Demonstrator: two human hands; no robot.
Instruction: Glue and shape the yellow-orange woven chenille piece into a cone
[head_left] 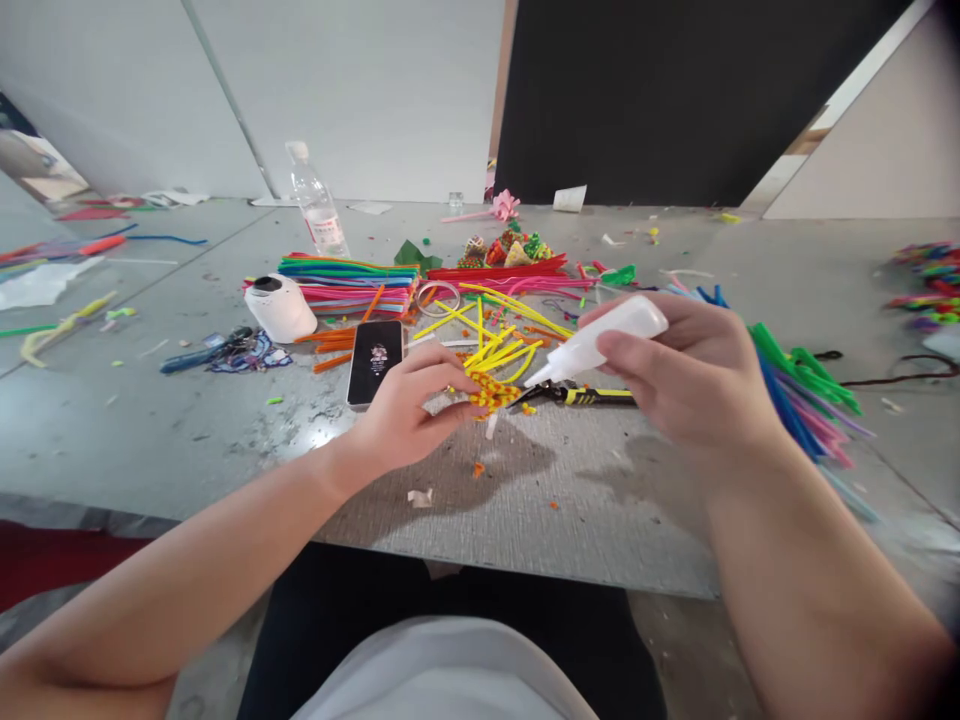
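Observation:
Between the fingers of my left hand (409,405) is a small yellow and orange pipe-cleaner piece (491,393), held just above the table. My right hand (686,365) grips a white squeeze glue bottle (615,335), tilted so its thin nozzle points down and left at the piece. The nozzle tip is at the piece's right side; whether they touch I cannot tell. Behind both hands lie loose yellow pipe cleaners (495,340). Black and yellow pliers (600,397) rest under the bottle. A phone (375,362) lies beside my left hand.
A clear water bottle (319,205) and a white roll-shaped object (280,308) stand at the left. Bundles of colored pipe cleaners (349,288) lie behind the phone, with more (795,400) right of my right hand. Blue-handled pliers (202,352) lie at left. The table's front edge (525,572) is near my body.

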